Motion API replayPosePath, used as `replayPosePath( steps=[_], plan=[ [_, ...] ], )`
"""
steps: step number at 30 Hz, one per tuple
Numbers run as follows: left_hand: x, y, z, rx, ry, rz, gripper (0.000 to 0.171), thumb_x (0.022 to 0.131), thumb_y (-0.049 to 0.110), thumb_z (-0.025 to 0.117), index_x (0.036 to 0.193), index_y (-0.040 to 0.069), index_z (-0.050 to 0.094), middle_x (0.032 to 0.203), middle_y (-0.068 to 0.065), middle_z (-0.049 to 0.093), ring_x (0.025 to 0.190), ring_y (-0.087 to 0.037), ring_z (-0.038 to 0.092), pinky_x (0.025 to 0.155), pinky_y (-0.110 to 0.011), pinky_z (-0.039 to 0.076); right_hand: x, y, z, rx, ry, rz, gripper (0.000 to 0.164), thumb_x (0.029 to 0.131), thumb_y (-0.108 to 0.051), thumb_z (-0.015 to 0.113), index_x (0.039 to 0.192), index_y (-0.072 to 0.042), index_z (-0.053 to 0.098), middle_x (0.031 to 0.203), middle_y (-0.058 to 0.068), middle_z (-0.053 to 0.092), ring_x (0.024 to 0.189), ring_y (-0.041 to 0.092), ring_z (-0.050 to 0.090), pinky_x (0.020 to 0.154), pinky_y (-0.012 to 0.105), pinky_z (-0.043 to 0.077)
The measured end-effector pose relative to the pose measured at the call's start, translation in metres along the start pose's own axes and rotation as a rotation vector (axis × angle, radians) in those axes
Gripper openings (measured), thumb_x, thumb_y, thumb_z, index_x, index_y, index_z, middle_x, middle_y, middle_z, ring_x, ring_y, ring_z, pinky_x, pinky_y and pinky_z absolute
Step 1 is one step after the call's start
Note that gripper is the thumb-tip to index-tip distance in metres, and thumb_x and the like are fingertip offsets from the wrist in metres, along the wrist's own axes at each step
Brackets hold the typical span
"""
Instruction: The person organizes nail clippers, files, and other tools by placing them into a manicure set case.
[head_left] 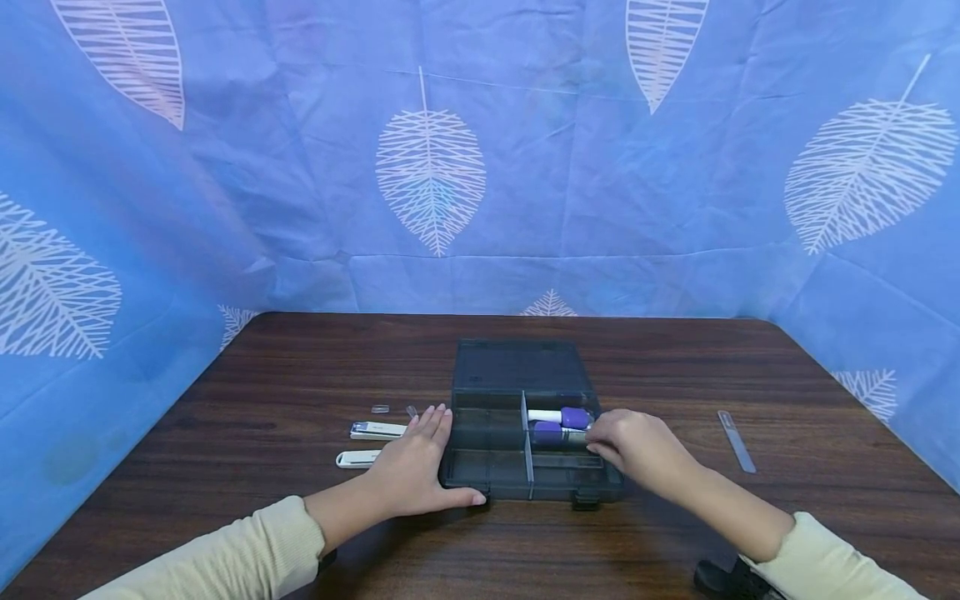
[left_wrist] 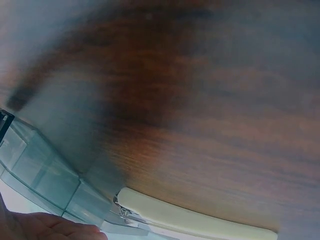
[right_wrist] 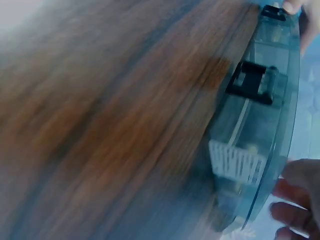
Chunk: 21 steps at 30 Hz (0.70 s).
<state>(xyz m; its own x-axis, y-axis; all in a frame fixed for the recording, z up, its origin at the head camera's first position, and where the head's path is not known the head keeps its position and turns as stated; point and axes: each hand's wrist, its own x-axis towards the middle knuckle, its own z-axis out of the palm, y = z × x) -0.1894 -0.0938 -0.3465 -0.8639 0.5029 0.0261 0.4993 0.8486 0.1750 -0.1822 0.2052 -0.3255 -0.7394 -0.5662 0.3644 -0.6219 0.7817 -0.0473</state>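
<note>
A dark translucent divided box (head_left: 483,429) stands with its lid (head_left: 517,365) swung back. My left hand (head_left: 416,467) rests along its left side, fingers straight and thumb near the front corner. In the right compartment lie a small purple bottle with a white cap (head_left: 545,416) and, in front of it, a small bottle with a purple cap (head_left: 547,432), perhaps nail polish. My right hand (head_left: 643,446) pinches the right end of the purple-capped bottle, partly hiding it. In the right wrist view its curled fingers (right_wrist: 292,212) are beside the box wall (right_wrist: 250,130).
Two nail clippers, one behind (head_left: 375,430) and one in front (head_left: 358,459), lie left of the box, partly behind my left hand. Small clear pieces (head_left: 380,409) lie behind them. A flat translucent strip (head_left: 737,442) lies at the right of the wooden table (head_left: 315,367).
</note>
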Motion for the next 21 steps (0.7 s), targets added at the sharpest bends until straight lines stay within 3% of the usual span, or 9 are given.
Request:
replayPosePath(
  steps=[5,9,14,21],
  plan=[
    [0.0,0.0,0.0,-0.005,0.003,-0.001,0.109,0.071,0.074,0.055,0.142,-0.005,0.031,0.148,-0.021,0.032,0.137,-0.033,0.031,0.108,-0.045,0.033,-0.012,0.009,-0.003,0.131,0.207,0.106,0.012,0.073,-0.003,0.074,0.085,-0.007,0.072,0.078,-0.002,0.066,0.063,0.0,0.052,0.052,0.018,0.045],
    [0.0,0.0,0.0,-0.003,0.0,-0.002,0.109,0.071,0.074,0.055,0.142,-0.005,0.031,0.147,-0.021,0.032,0.137,-0.034,0.032,0.108,-0.045,0.033,-0.023,0.019,-0.004,0.14,0.334,0.127,0.019,0.068,0.001,0.076,0.086,-0.005,0.071,0.074,-0.004,0.063,0.06,-0.005,0.045,0.049,0.017,0.041],
    [-0.001,0.0,0.0,-0.005,-0.003,-0.009,0.108,0.071,0.074,0.055,0.142,-0.005,0.031,0.148,-0.021,0.032,0.137,-0.034,0.032,0.108,-0.046,0.033,-0.038,0.029,-0.008,0.084,0.381,0.222,0.024,0.066,0.001,0.077,0.089,-0.003,0.07,0.073,-0.004,0.062,0.064,-0.004,0.047,0.052,0.019,0.044],
    [-0.001,0.001,0.0,-0.003,0.001,-0.009,0.109,0.071,0.074,0.056,0.142,-0.005,0.032,0.148,-0.021,0.032,0.137,-0.034,0.032,0.108,-0.046,0.033,-0.058,0.041,-0.011,0.087,0.416,0.348,0.024,0.067,0.0,0.077,0.09,-0.001,0.07,0.075,0.0,0.064,0.066,-0.01,0.046,0.055,0.015,0.044]
  ],
)
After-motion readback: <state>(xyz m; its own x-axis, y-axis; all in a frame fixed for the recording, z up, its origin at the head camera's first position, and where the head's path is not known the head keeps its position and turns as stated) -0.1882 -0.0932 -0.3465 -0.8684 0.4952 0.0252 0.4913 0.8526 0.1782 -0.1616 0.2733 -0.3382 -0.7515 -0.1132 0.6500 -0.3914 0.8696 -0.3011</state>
